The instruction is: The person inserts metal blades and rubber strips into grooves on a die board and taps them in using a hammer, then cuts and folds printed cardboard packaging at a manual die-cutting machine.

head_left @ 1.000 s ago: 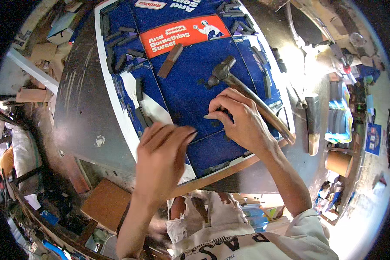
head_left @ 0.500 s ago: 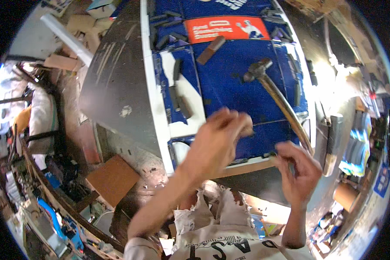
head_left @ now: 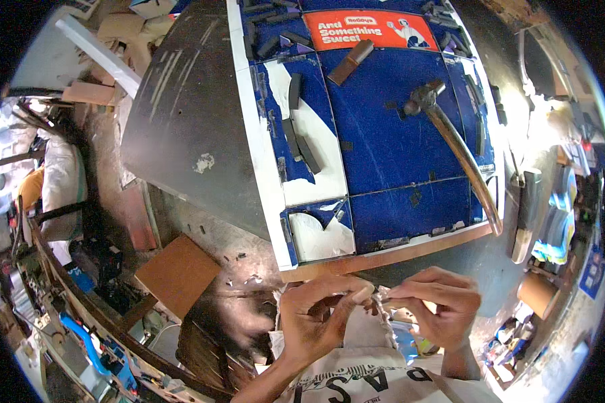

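My left hand (head_left: 319,316) and my right hand (head_left: 433,312) meet just below the near edge of the workbench, over my lap. Their fingertips pinch a small pale, crumpled piece (head_left: 376,299) between them. Above them lies a blue board (head_left: 396,134) with white torn patches and a red strip at its far end. A hammer (head_left: 450,144) with a long metal handle rests across the board's right side. Several short dark strips (head_left: 299,144) lie scattered on the board.
A dark grey sheet (head_left: 188,114) covers the bench left of the board. A brown cardboard piece (head_left: 178,272) lies on the floor at lower left. A dark bar (head_left: 526,215) and a brown roll (head_left: 538,295) sit at the right. Clutter lines the left edge.
Both hands have come off the board and pulled back below the bench edge, where they now join on the small pale piece. The view has shifted.
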Demonstrator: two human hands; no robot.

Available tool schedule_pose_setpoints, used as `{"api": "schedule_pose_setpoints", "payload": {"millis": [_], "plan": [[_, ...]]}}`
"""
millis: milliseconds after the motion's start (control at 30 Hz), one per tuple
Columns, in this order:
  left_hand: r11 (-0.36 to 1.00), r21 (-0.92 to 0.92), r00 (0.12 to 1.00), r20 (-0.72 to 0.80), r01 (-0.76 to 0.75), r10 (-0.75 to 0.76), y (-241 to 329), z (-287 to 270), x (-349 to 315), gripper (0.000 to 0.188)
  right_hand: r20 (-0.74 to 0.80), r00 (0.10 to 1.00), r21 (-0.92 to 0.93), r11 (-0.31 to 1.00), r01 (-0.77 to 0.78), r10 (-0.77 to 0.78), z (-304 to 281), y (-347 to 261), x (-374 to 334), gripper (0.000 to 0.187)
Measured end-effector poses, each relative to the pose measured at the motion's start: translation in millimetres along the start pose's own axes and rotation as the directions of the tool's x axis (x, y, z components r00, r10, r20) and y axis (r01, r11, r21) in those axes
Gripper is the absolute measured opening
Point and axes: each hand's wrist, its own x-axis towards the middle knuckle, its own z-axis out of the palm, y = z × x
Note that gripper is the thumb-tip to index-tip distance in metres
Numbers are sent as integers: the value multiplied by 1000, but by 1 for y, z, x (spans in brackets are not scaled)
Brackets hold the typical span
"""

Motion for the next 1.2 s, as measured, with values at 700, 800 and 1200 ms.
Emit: {"api": "schedule_pose_setpoints", "payload": {"millis": [700, 800, 1200], "plan": [[993, -79, 991, -101, -91, 83, -10, -59, -9, 18, 110, 927, 382, 846, -372, 358, 77, -28, 2, 20], [994, -71, 989, -134, -79, 69, -12, -63, -3, 21, -113, 977, 152, 975, -165, 183, 91, -34, 13, 19], [774, 443, 860, 445, -452, 248, 1, -123, 111, 68, -71, 915, -395, 853, 341, -398, 103, 26, 84, 27]]}}
